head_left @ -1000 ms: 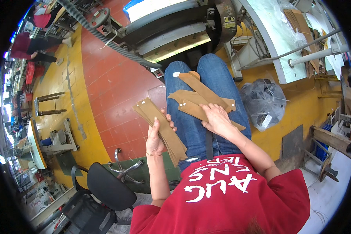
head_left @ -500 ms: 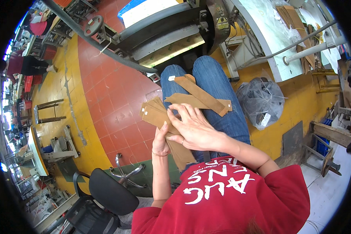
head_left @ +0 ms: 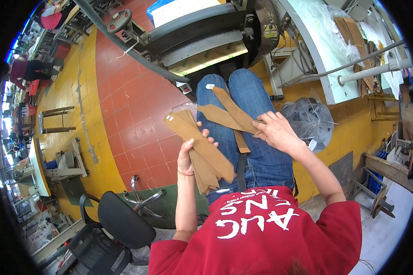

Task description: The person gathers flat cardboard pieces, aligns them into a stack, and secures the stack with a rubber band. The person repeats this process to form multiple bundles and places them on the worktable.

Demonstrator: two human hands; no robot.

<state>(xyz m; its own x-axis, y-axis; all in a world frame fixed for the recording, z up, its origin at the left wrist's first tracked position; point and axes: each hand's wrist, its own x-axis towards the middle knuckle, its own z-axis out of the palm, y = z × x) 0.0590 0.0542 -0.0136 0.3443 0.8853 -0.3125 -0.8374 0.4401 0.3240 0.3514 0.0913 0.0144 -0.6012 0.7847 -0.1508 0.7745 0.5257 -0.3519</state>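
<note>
Stack of brown strips (head_left: 211, 158) is clamped in L hand (head_left: 186, 158), thumb on top, fanned partly over jeans (head_left: 273, 160). Loose brown strips (head_left: 221, 118) are laid crossed on lap, w/ R-side ends pinched by R hand (head_left: 278, 133). Clear plastic bag (head_left: 309, 120) is seen R of knees, black chair (head_left: 126, 220) lower L.

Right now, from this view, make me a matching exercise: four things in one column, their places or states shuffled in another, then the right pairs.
1 left hand
2 right hand
3 swivel chair
4 clear plastic bag

A on the yellow floor, right of the legs
B black, lower left of the view
C touching loose brown strips on the lap
D holding a fanned stack of brown strips

Pairs: 1-D, 2-C, 3-B, 4-A
</note>
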